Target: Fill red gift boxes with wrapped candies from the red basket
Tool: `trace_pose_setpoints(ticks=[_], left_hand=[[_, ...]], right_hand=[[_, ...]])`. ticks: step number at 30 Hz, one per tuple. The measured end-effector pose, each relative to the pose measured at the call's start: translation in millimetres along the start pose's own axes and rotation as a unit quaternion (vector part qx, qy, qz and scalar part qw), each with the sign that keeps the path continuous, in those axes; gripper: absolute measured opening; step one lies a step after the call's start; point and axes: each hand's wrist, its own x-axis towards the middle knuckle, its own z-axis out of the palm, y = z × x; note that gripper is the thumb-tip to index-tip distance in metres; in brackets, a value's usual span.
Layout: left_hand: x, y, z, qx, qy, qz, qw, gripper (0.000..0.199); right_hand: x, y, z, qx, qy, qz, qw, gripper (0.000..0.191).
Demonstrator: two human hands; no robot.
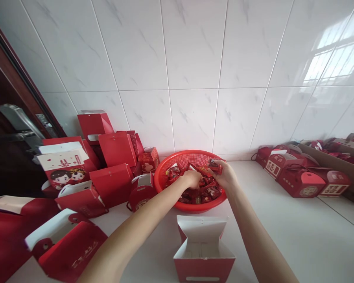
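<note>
A round red plastic basket [162,173] stands against the tiled wall, with many red-wrapped candies [211,191] in it. Over the candies, my left hand [193,179] reaches down with its fingers bent; whatever they hold, if anything, is hidden. At the basket's right side, my right hand [224,173] pinches a small dark red wrapped candy [214,163]. In front of the basket, a red box [205,269] stands with its top open, its white inside showing and no candy visible in it.
Several open red gift boxes [118,149] crowd the left side, one printed with cartoon figures. Closed red boxes [301,182] are grouped at the right, beside a cardboard carton [336,161] of red items. A door handle [23,125] is at far left.
</note>
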Motion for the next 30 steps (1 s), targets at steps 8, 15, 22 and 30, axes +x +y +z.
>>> trace_pose_setpoints(ticks=[8,15,22,30], left_hand=[[-4.8,-27.3,-4.1,-0.183,0.131,-0.029,0.974,0.023],[-2.4,-30.2,-13.1,-0.396,0.291,0.036,0.870,0.024],[-5.6,-27.3,-15.2,-0.508,0.289,0.092,0.806,0.019],[-6.6,-25.4,-14.4,-0.557,0.237,0.156,0.780,0.022]], right_hand=[[1.5,1.6,-2.6,-0.006,0.000,-0.006,1.000,0.014],[1.9,2.9,-3.4,-0.015,-0.015,-0.001,1.000,0.018],[-4.3,0.7,-0.5,-0.022,-0.040,0.012,0.999,0.021],[-8.9,0.1,0.5,-0.042,-0.097,0.033,0.994,0.017]])
